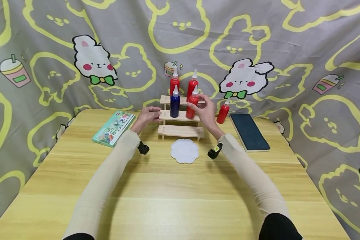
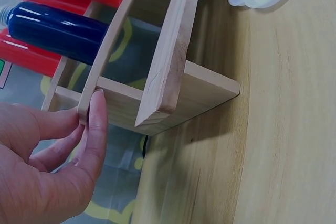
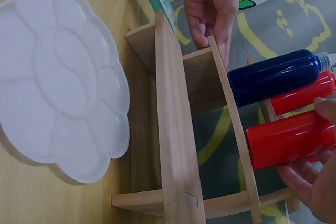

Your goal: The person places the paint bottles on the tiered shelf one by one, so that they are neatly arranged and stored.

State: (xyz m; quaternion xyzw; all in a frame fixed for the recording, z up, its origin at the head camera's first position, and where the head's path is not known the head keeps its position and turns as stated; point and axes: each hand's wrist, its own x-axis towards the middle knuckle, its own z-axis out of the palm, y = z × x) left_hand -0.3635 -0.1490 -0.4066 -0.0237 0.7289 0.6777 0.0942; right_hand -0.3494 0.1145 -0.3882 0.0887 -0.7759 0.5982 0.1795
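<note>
A three-tier wooden step shelf (image 1: 180, 131) stands at the back of the table. My left hand (image 1: 148, 117) pinches the left end of its middle tier between thumb and fingers, as the left wrist view shows up close. My right hand (image 1: 207, 111) grips a red squeeze bottle (image 1: 190, 111) with a white nozzle, upright at the right of that same tier. In the right wrist view the base of this bottle is right at the board. Left of it stands a dark blue squeeze bottle (image 1: 175, 107). Two more red bottles (image 1: 174, 83) occupy the top tier, partly hidden.
A white flower-shaped palette (image 1: 184, 151) lies in front of the shelf. Another red bottle (image 1: 223, 114) stands on the table at right, beside a dark notebook (image 1: 249, 131). To the left lies a green illustrated box (image 1: 114, 128). A patterned curtain (image 1: 126, 26) hangs behind.
</note>
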